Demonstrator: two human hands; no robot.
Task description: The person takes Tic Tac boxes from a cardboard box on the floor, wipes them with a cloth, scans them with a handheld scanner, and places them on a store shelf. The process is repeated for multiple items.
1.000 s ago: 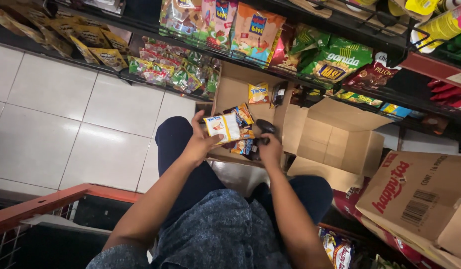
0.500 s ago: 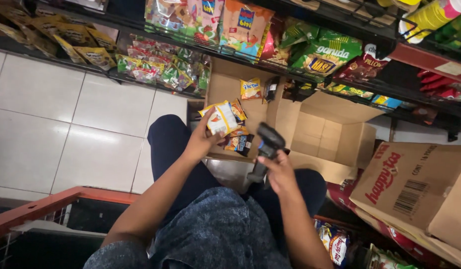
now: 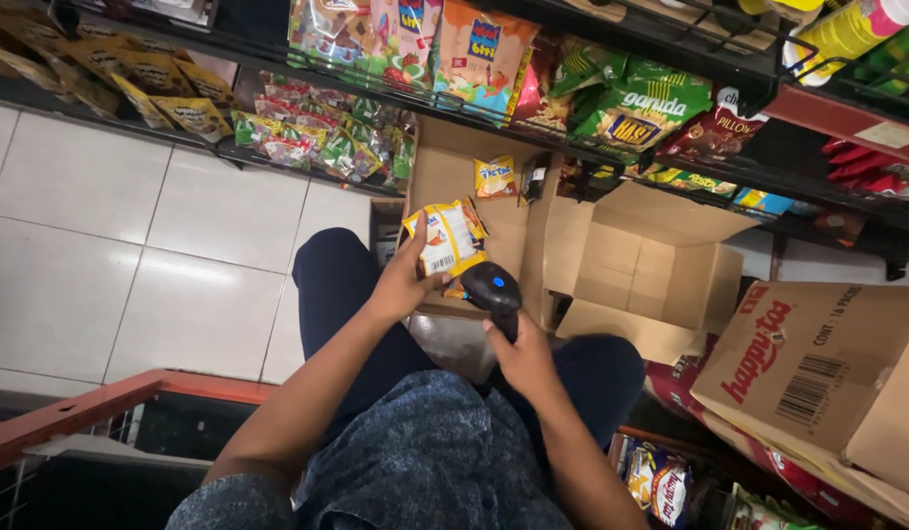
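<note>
Snack packets (image 3: 447, 240), fanned in my left hand (image 3: 403, 285), half hide each other above an open box (image 3: 474, 211); my right hand (image 3: 521, 355) grips a black scanner (image 3: 494, 292); white tiled floor (image 3: 111, 245), stocked shelves (image 3: 612, 98).

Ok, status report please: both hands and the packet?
Left hand holds yellow snack packet. Right hand grips black handheld scanner, aimed at packet. Nothing between them.

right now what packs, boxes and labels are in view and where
snack packet: in left hand, flat, yellow and white, barcode patch.
handheld scanner: in right hand, black, blue light.
open carton: ahead on floor, brown, one yellow packet inside.
closed carton: right, brown, red print, barcode label.
green bags: upper shelf.
</note>
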